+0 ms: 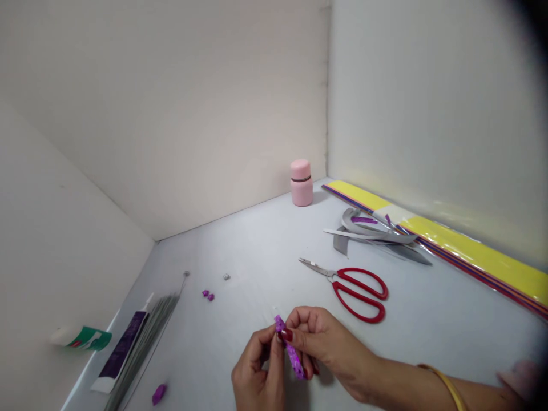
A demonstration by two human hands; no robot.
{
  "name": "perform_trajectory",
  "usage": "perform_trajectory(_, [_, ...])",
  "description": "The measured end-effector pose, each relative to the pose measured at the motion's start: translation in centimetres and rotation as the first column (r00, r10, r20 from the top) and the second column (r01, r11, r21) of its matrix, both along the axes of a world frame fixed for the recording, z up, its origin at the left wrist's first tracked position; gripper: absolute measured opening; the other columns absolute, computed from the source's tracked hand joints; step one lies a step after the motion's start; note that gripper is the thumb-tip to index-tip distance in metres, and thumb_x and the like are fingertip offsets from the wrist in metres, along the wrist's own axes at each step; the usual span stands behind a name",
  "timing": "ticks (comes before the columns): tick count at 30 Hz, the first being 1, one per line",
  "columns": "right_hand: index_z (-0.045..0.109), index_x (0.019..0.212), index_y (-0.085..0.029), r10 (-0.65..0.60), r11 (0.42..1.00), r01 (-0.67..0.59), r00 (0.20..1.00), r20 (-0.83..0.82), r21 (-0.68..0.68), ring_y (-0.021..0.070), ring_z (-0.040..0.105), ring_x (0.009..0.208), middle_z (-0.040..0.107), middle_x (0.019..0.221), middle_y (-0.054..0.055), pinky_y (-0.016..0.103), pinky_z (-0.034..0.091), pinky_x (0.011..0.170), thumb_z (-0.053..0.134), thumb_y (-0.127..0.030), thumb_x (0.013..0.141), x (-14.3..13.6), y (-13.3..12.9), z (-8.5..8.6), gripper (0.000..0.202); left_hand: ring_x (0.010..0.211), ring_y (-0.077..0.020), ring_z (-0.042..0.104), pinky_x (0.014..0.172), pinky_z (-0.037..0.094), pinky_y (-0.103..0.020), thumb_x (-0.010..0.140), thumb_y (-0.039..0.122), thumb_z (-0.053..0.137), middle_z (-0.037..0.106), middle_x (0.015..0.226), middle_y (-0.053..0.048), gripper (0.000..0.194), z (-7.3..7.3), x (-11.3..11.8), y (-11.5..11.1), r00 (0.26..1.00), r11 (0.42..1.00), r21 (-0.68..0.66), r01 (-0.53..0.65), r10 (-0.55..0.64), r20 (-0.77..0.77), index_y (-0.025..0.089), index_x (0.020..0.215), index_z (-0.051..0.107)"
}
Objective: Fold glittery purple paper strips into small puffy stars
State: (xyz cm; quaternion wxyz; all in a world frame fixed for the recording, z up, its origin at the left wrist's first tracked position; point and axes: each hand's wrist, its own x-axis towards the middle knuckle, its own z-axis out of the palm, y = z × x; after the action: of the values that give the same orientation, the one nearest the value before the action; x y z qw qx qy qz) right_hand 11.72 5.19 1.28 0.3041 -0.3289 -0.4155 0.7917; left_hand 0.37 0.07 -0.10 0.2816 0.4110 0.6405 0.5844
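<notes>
Between my two hands is a narrow strip of shiny purple paper (294, 361), slanting down to the right. My left hand (261, 365) pinches it near its upper end between thumb and forefinger. My right hand (314, 337), with dark red nails, grips the same strip from the right, thumb pressed on top. Red-handled scissors (359, 291) lie just beyond my right hand, tips pointing left. Two small purple folded pieces (208, 295) and a small silver one (226, 277) rest beyond my left hand. Nearer, at the lower left, sits a larger purple piece (158, 394).
At the left lie a bundle of thin grey-green wires (143, 342), a purple-and-white glue tube (124, 348) and a green-and-white tube (88, 338). Grey paper scraps (368, 234) lie at right beside a long yellow-topped packet (462, 242). A pink bottle (302, 185) stands near the back corner.
</notes>
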Motion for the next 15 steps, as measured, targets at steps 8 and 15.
perform_trajectory(8, [0.043,0.081,-0.018,0.040,0.998,-0.038,0.998,-0.050,0.040,0.0054,0.048,0.041,0.055,0.051,-0.008,0.015,0.032,0.042,0.068,-0.039,0.072,0.21,0.18,0.79,0.034,0.057,-0.0175,0.062,0.055,0.047,-0.022,0.074,0.040,0.065,0.071,0.063,-0.004,0.023,-0.65,-0.67,0.25,0.988,0.993,-0.052,0.102,-0.095,0.120,0.017,0.075,0.069])
perform_trajectory(15, [0.051,0.082,-0.016,0.001,0.999,0.000,1.000,-0.018,0.046,0.0062,0.046,0.038,0.054,0.048,-0.006,0.016,0.029,0.039,0.063,-0.045,0.075,0.36,0.45,0.31,0.032,0.056,-0.0172,0.061,0.054,0.045,-0.022,0.075,0.040,0.063,0.068,0.059,-0.003,0.024,-0.31,-0.22,0.24,0.972,0.978,-0.079,0.192,-0.179,0.152,0.017,0.072,0.069])
